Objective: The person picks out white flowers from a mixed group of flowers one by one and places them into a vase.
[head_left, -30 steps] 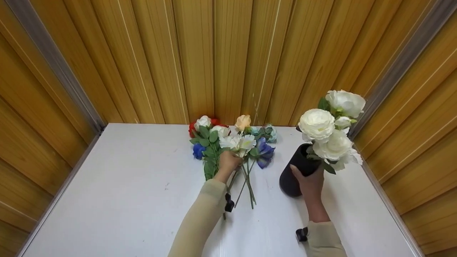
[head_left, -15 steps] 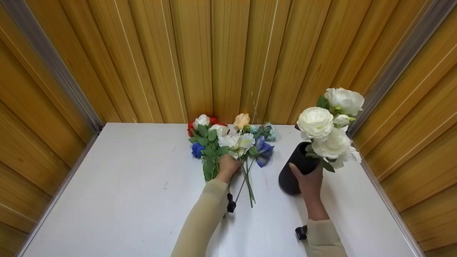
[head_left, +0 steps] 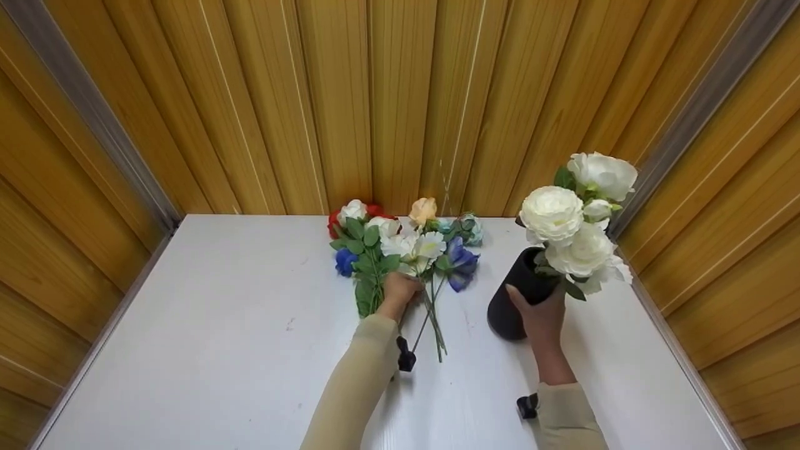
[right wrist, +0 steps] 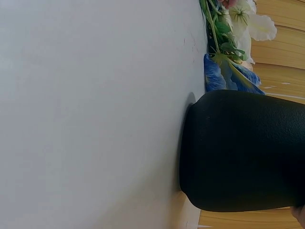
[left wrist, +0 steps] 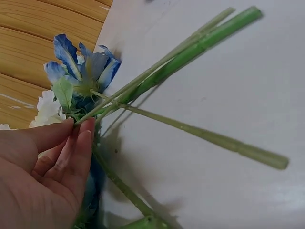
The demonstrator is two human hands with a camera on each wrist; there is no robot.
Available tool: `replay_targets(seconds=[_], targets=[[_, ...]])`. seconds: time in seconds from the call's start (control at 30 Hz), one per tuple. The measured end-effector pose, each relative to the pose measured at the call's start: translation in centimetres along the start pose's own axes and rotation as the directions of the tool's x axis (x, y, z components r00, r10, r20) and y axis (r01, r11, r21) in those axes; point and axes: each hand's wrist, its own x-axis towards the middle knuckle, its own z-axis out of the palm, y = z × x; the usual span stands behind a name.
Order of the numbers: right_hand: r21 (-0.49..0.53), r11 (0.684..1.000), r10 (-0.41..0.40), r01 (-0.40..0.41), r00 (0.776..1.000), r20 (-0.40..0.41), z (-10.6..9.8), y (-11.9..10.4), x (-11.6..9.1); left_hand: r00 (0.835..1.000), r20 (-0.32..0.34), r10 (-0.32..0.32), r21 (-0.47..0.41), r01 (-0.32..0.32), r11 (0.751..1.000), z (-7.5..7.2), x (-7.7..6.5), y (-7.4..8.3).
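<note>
My left hand (head_left: 400, 290) is among the cut flowers lying at the middle of the table. In the left wrist view its thumb and fingertips pinch a thin green flower stem (left wrist: 97, 110), close below the blooms. White flowers (head_left: 414, 247) and a blue-purple flower (head_left: 461, 265) lie just beyond that hand. My right hand (head_left: 544, 315) grips the side of a black vase (head_left: 514, 306), which stands on the table with large white flowers (head_left: 552, 215) in it. Most of the right hand is hidden in the right wrist view, where the vase (right wrist: 243, 150) fills the right side.
Left of the left hand lie red roses (head_left: 333, 226), white roses (head_left: 354, 211), a blue flower (head_left: 344, 262) and green leaves (head_left: 369, 265). A peach rose (head_left: 423, 211) and pale blue flowers (head_left: 472, 230) lie near the wooden back wall (head_left: 400, 112). Loose stems (head_left: 435, 331) point towards me.
The left hand has shifted very slightly among the stems. The right hand keeps its grip on the vase. The whole head view has tilted a touch.
</note>
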Motion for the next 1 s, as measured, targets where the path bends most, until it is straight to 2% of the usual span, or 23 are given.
replay_targets(seconds=[0.27, 0.43, 0.57, 0.7, 0.83, 1.0], targets=[[0.019, 1.0, 0.005, -0.005, 1.0, 0.007, 0.0, -0.1, -0.1, 0.999, 0.024, -0.024, -0.076, 0.026, 0.997, -0.3, -0.1, 0.7], [0.019, 1.0, 0.005, -0.006, 1.0, 0.01, 0.0, 0.1, -0.1, 1.0, -0.001, -0.007, -0.102, 0.007, 0.995, -0.4, -0.2, 1.1], [0.028, 1.0, 0.006, -0.006, 1.0, 0.009, 0.0, 0.3, 0.0, 1.0, -0.007, 0.008, -0.089, -0.008, 0.996, -0.7, -0.3, 1.8], [0.019, 1.0, -0.002, 0.002, 1.0, 0.007, 0.0, 0.3, 0.0, 0.998, -0.019, 0.061, -0.004, -0.061, 0.998, -1.2, -0.5, 2.7], [0.011, 1.0, -0.01, 0.01, 1.0, 0.002, 0.0, 0.3, 0.1, 0.987, -0.024, 0.157, 0.072, -0.155, 0.985, -1.6, -0.5, 3.5], [0.016, 1.0, -0.02, 0.02, 1.0, 0.002, 0.0, 0.3, 0.1, 0.975, -0.01, 0.22, 0.05, -0.22, 0.974, -2.1, -0.6, 4.1]])
